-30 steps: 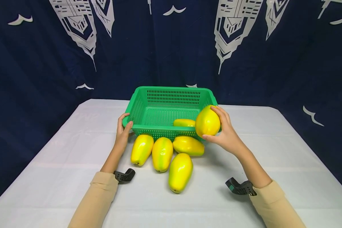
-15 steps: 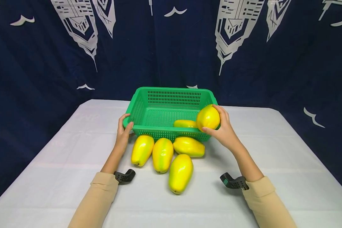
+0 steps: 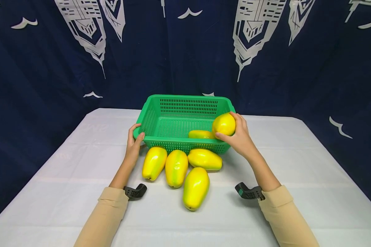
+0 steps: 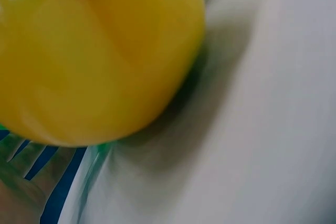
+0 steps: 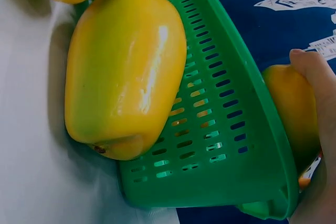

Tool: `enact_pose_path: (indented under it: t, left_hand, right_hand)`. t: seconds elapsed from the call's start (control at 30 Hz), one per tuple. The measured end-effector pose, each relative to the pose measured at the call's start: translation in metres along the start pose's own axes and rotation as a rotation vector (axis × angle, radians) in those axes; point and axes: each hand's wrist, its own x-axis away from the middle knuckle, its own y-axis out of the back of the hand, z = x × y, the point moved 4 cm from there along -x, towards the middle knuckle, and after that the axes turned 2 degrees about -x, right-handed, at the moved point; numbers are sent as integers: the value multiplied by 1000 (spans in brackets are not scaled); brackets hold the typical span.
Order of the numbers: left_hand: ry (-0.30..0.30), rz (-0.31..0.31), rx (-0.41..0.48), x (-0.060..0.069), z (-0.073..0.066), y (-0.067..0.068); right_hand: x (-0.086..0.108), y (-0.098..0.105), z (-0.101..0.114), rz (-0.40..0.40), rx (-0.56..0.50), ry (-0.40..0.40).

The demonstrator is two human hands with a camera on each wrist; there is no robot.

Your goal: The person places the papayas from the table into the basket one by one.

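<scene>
In the head view, my left hand [image 3: 133,145] grips the left end of a green plastic basket [image 3: 185,139] by its rim, thumb on the near side. My right hand [image 3: 240,137] holds a yellow papaya [image 3: 224,124] at the right end of the basket, just inside the near rim. Another papaya [image 3: 201,134] lies inside, partly hidden by the near wall. The right wrist view shows the held papaya [image 5: 294,114] beyond the basket wall, with my thumb on it.
Several papayas lie on the white tabletop [image 3: 80,171] before the basket: one at left [image 3: 154,163], a green-streaked one [image 3: 176,168], one sideways [image 3: 205,159] and the nearest [image 3: 196,188]. A dark blue curtain [image 3: 185,51] hangs behind.
My right hand has moved left and slightly lower with the papaya, from over the basket's near right corner to inside the rim. The left hand and the other papayas stay in place.
</scene>
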Motion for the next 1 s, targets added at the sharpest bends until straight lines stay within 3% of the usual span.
enact_pose_path:
  t: [0.37,0.67,1.0]
  left_hand:
    - [4,-5,9,1,1,0]
    - [10,-10,16,2,2,1]
    - [5,-2,12,0,0,0]
  right_hand:
    - [-7,-4,-2,28,150,-17]
    - [-8,-8,0,26,211,-13]
    - [-6,-11,-2,-12,302,53]
